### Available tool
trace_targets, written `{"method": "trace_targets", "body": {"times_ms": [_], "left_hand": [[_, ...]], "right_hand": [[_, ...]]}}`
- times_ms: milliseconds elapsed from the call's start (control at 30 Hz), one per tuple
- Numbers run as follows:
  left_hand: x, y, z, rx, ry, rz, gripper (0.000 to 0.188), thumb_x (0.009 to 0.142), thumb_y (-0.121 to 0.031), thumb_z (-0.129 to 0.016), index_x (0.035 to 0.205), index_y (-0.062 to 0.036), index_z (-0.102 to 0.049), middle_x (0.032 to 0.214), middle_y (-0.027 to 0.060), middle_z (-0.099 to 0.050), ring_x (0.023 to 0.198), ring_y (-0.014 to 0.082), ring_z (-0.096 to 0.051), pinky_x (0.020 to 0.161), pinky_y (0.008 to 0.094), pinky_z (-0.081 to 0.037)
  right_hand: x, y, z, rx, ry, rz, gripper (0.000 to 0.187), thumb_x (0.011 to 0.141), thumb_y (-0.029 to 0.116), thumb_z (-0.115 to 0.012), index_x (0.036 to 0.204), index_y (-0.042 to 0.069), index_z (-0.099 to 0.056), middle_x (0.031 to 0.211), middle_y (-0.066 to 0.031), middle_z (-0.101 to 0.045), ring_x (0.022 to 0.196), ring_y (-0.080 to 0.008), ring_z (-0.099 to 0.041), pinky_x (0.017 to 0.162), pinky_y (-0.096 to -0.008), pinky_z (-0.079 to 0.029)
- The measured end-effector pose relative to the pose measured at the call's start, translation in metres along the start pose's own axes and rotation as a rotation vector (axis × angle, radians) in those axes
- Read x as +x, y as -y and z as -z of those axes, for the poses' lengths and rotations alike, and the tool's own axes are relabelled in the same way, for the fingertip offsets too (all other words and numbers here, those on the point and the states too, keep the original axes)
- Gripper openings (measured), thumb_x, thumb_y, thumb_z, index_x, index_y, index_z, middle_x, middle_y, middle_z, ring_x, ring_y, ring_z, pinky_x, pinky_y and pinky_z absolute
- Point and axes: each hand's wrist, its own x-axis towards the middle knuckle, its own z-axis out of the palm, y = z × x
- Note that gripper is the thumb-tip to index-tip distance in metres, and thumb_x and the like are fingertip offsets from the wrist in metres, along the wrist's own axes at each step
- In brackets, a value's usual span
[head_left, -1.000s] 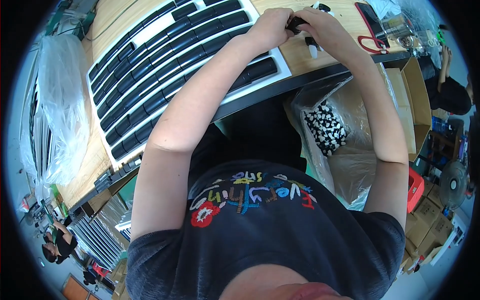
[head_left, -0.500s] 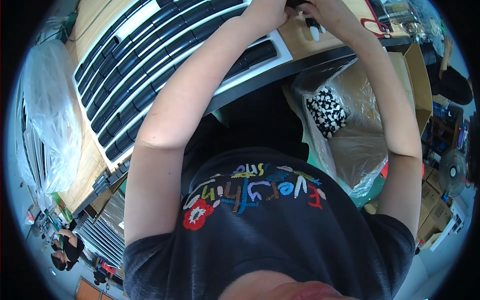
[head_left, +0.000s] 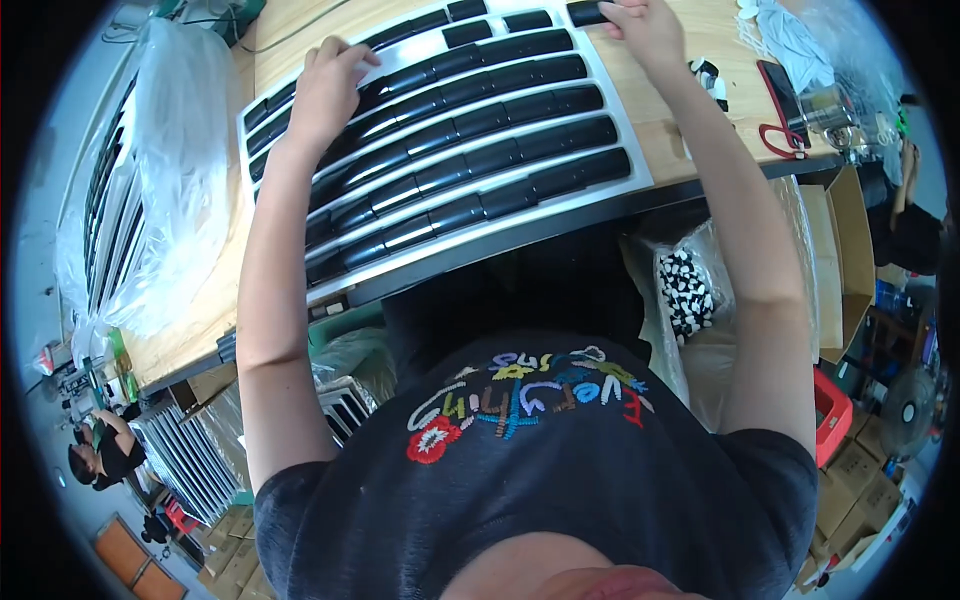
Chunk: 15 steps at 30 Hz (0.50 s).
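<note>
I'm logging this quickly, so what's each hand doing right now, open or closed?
Left hand: open, loosely curled over the white tray, holding nothing visible.
Right hand: closed on one end of a black piece.

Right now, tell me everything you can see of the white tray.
The white tray looks thin, smooth and plastic-like. It lies flat on the wooden table, its near side along the table's front edge. Glossy black pieces lie end to end on it in rows; the nearer rows show no gaps where visible, while far ones leave bare white. The left grip is over its left part; whether it touches is unclear.
</note>
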Motion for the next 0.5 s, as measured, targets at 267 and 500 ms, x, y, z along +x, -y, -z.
{"method": "trace_targets", "body": {"times_ms": [267, 500], "left_hand": [[-0.014, 0.019, 0.008, 0.062, 0.101, -0.049, 0.024, 0.089, -0.002, -0.06, 0.109, -0.0144, -0.062, 0.109, 0.0155, -0.052, 0.102, 0.0364, -0.055, 0.089, 0.0437, -0.047], [-0.014, 0.035, 0.007, -0.059, 0.092, -0.005, 0.023, 0.08, 0.002, -0.065, 0.099, -0.0059, -0.055, 0.101, 0.0142, -0.055, 0.096, 0.0351, -0.055, 0.085, 0.0424, -0.046]], "right_hand": [[0.023, -0.022, -0.035, -0.46, 0.0, -0.105, 0.023, 0.083, 0.021, -0.076, 0.081, -0.001, -0.07, 0.08, -0.0213, -0.069, 0.077, -0.0311, -0.067, 0.072, -0.0398, -0.054], [0.008, -0.016, -0.018, -0.594, -0.047, 0.341, 0.015, 0.083, 0.01, -0.069, 0.096, 0.004, -0.072, 0.108, -0.0216, -0.059, 0.099, -0.0387, -0.059, 0.089, -0.0443, -0.049]]}}
